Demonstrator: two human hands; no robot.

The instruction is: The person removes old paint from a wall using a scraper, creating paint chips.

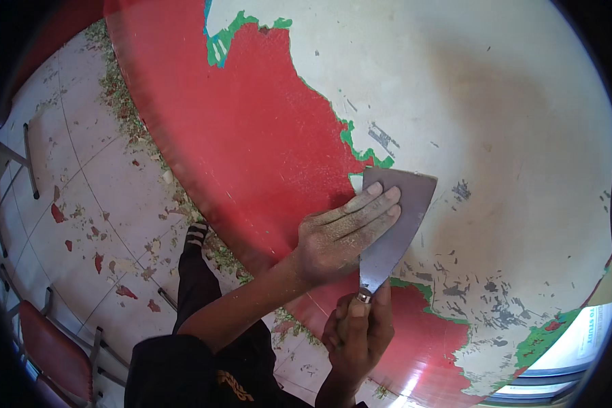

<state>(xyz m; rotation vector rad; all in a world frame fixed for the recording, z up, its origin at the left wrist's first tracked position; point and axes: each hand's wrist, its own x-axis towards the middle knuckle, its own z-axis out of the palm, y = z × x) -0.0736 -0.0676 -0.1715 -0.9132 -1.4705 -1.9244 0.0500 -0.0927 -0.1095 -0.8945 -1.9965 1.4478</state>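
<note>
My right hand (359,331) is closed around the wooden handle (351,319) of a wide paint scraper. Dusty fingers of my left hand (354,224) lie flat on the scraper's metal blade (403,204). The blade's broad edge is at the ragged border where red paint (245,127) meets a bared whitish wall surface (464,102). Green paint (380,160) shows along that border. Grey patches and scratches (489,296) mark the bared part. The blade covers what lies under it.
Paint flakes and chips (98,262) lie on the tiled floor (89,188) and in a line along the wall's base. A red-backed chair (56,347) with metal legs stands at the lower left. My shoe (197,233) is close to the wall. A bright window (576,336) is at the lower right.
</note>
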